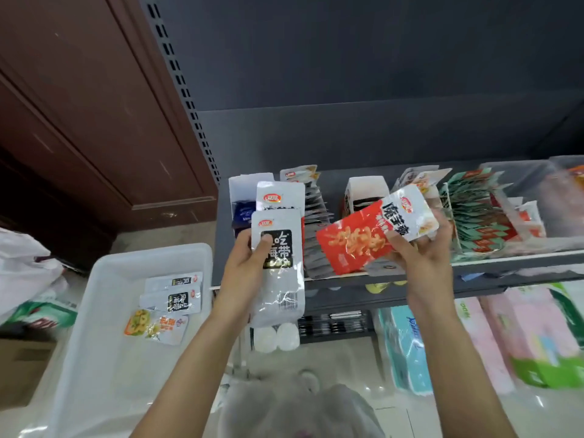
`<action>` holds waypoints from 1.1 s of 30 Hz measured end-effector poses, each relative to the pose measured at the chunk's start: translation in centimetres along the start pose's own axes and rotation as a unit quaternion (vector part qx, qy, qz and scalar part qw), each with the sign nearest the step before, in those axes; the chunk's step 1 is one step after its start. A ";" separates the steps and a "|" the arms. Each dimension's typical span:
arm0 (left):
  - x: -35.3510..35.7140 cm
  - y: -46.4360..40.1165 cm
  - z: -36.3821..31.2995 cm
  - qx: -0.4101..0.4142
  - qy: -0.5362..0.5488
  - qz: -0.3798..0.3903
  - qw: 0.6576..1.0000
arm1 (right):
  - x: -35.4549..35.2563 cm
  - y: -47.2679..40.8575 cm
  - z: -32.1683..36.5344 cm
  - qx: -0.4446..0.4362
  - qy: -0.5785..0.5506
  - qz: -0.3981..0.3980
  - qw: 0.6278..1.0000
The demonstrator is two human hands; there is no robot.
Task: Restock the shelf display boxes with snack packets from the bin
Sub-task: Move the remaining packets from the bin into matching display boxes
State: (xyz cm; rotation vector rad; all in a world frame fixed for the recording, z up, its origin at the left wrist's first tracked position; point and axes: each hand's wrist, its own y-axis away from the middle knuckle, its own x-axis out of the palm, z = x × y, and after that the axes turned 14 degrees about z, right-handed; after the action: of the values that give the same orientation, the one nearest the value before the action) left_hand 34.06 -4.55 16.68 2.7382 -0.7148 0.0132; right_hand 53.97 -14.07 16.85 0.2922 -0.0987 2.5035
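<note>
Near: white plastic bin [104,358] at lower left, a few loose snack packets [172,300] lying in its far half, black-and-white labels plus an orange-yellow one; lettering too small to read.

Mid, left: left hand [245,263] grips a fanned stack of silver-white packets [279,263], thumb pressed on the front face, fingers behind. Long axis upright. Black panel reads "吃海带"; small red oval logo at top, illegible.

Mid, right: right hand [420,248] pinches a red-and-white packet [376,235] by its white end, thumb on top. Long axis tilted, red end pointing down-left. Large characters partly legible, likely "魔芋爽".

Far: shelf [474,263] bearing open display boxes. Dark-packet box [317,235] sits just beyond and between both hands; white empty-looking box [366,191] lies directly behind the red packet, nearer the right hand. Green-red packet box [477,216] further right.
</note>
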 end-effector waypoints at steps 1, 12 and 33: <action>0.5 -0.4 -0.1 0.008 -0.007 -0.001 1.000 | -1.0 -0.6 0.2 0.026 -0.012 -0.004 1.000; 5.2 -4.5 -1.8 0.066 -0.094 -0.006 0.993 | -5.0 -10.7 2.5 -0.077 0.090 0.015 0.993; 5.3 -6.0 -1.9 0.034 0.089 -0.052 0.994 | -3.2 -11.2 -2.3 -0.179 0.644 0.144 0.730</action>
State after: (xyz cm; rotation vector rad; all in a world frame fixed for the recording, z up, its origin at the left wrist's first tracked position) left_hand 41.72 -1.59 17.20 2.7908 -0.5321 0.2608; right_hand 62.64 -6.50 13.94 -1.7074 -0.0463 2.3199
